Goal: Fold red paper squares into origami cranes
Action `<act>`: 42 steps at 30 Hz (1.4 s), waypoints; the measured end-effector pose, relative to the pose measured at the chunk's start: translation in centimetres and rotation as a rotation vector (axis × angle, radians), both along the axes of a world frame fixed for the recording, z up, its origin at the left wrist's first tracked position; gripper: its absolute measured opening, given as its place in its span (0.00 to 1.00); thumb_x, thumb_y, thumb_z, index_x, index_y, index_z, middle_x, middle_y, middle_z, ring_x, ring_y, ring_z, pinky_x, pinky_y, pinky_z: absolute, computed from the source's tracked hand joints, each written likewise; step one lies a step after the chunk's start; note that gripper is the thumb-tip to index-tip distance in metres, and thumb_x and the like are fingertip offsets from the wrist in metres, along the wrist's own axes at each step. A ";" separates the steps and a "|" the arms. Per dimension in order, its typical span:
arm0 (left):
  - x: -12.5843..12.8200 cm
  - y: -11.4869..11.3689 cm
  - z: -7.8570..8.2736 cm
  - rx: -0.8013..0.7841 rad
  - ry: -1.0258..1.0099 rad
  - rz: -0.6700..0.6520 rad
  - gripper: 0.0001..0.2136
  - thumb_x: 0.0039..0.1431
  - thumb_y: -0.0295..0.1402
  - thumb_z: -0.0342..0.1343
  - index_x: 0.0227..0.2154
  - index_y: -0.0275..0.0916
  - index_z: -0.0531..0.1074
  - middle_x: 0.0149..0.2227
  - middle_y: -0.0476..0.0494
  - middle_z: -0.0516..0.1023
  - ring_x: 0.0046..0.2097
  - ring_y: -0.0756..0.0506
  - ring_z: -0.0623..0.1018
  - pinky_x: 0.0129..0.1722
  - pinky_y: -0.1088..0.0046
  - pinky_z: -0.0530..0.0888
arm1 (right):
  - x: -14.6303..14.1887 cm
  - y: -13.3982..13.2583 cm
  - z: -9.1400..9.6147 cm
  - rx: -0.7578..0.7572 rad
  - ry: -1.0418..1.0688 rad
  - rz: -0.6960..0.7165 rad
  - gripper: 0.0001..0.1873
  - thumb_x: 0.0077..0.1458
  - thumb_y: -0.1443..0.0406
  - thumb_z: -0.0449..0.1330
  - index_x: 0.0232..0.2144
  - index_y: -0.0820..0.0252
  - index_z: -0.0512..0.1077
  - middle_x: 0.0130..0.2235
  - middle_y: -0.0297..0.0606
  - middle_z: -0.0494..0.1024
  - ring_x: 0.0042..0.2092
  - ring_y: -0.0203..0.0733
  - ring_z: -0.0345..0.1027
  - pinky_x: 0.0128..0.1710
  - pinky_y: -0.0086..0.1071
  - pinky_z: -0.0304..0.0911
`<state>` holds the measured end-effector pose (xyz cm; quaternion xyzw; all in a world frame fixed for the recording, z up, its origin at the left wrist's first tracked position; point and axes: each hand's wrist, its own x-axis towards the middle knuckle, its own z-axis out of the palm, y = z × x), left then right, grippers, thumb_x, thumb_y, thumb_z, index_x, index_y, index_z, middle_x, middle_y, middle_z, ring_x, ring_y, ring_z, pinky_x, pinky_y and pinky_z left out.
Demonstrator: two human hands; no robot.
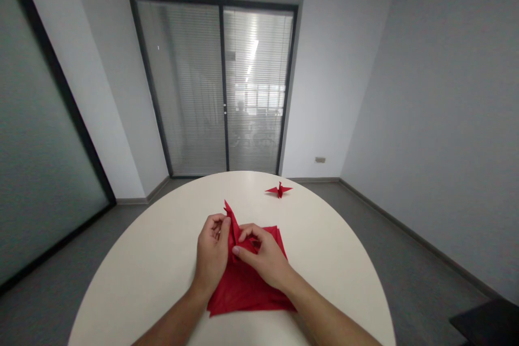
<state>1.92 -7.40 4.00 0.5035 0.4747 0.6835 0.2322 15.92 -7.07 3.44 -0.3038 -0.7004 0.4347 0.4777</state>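
A partly folded piece of red origami paper [233, 224] is held up between my two hands, its narrow point sticking up and to the left. My left hand [212, 246] pinches its left side, thumb against the paper and fingers curled. My right hand [261, 254] grips its lower right part between thumb and forefinger. Under both hands lies a red sheet or stack of red sheets [251, 292], spread on the table with uneven corners. The hands hide part of the folded piece and of the sheets.
A finished red paper crane [279, 190] stands near the far edge of the round white table [162, 259]. Past the table are glass doors with blinds [227, 92]. A dark object [486, 324] shows at the lower right.
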 end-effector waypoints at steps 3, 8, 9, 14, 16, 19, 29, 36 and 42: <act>0.4 -0.1 -0.1 -0.008 -0.044 0.012 0.10 0.61 0.42 0.53 0.33 0.40 0.68 0.29 0.49 0.73 0.31 0.48 0.75 0.32 0.74 0.74 | 0.1 0.1 0.2 0.009 0.053 -0.065 0.05 0.54 0.64 0.64 0.31 0.58 0.72 0.41 0.37 0.76 0.43 0.42 0.71 0.46 0.34 0.64; 0.6 0.2 -0.9 -0.050 -0.141 -0.165 0.12 0.58 0.38 0.58 0.41 0.40 0.64 0.35 0.47 0.76 0.36 0.47 0.78 0.39 0.71 0.75 | 0.4 0.5 0.3 0.042 0.084 -0.166 0.07 0.57 0.61 0.62 0.31 0.58 0.75 0.36 0.37 0.77 0.40 0.41 0.71 0.44 0.33 0.64; 0.6 0.2 -0.9 -0.054 -0.156 -0.184 0.13 0.57 0.38 0.59 0.41 0.40 0.64 0.36 0.47 0.76 0.37 0.47 0.78 0.40 0.71 0.75 | 0.5 0.6 0.3 0.032 0.080 -0.167 0.07 0.57 0.60 0.62 0.32 0.58 0.75 0.37 0.37 0.78 0.40 0.41 0.71 0.44 0.33 0.64; 0.5 0.3 -0.7 -0.014 -0.265 -0.098 0.15 0.55 0.40 0.61 0.41 0.40 0.65 0.38 0.46 0.75 0.39 0.48 0.77 0.39 0.73 0.74 | 1.2 0.6 -0.2 -0.120 0.038 -0.025 0.11 0.52 0.58 0.66 0.33 0.58 0.73 0.33 0.33 0.77 0.34 0.39 0.70 0.36 0.31 0.64; 0.4 0.4 -0.6 0.000 -0.319 -0.082 0.17 0.54 0.41 0.62 0.41 0.41 0.64 0.38 0.47 0.75 0.38 0.49 0.77 0.37 0.74 0.74 | 1.5 0.5 -0.2 -0.161 0.034 0.024 0.13 0.50 0.56 0.68 0.29 0.59 0.72 0.29 0.32 0.76 0.31 0.37 0.68 0.33 0.30 0.62; 0.4 0.5 -0.6 0.004 -0.374 -0.073 0.16 0.54 0.42 0.62 0.39 0.43 0.62 0.34 0.52 0.73 0.32 0.51 0.75 0.33 0.76 0.72 | 2.1 0.6 0.0 -0.167 0.040 0.031 0.15 0.51 0.54 0.67 0.25 0.59 0.73 0.27 0.32 0.76 0.30 0.37 0.68 0.32 0.30 0.62; 0.4 0.3 -1.1 0.038 -0.110 -0.020 0.10 0.55 0.37 0.60 0.33 0.41 0.65 0.33 0.50 0.71 0.36 0.48 0.76 0.37 0.74 0.75 | 1.4 1.0 -0.3 0.275 -0.087 -0.162 0.21 0.52 0.66 0.66 0.49 0.53 0.70 0.49 0.40 0.74 0.49 0.45 0.69 0.50 0.39 0.65; 0.4 0.3 -1.2 -0.003 -0.074 -0.077 0.11 0.53 0.39 0.62 0.31 0.40 0.66 0.31 0.49 0.73 0.35 0.48 0.77 0.37 0.73 0.76 | 1.1 1.6 -0.2 0.248 -0.133 -0.239 0.09 0.58 0.65 0.59 0.41 0.54 0.76 0.39 0.38 0.81 0.38 0.43 0.74 0.42 0.37 0.69; 0.3 0.1 -1.1 -0.018 -0.081 -0.124 0.08 0.54 0.36 0.61 0.31 0.40 0.68 0.31 0.49 0.74 0.36 0.48 0.77 0.38 0.73 0.76 | 1.3 1.7 0.1 0.174 -0.024 -0.273 0.07 0.58 0.67 0.56 0.37 0.56 0.74 0.35 0.36 0.79 0.36 0.42 0.73 0.38 0.34 0.67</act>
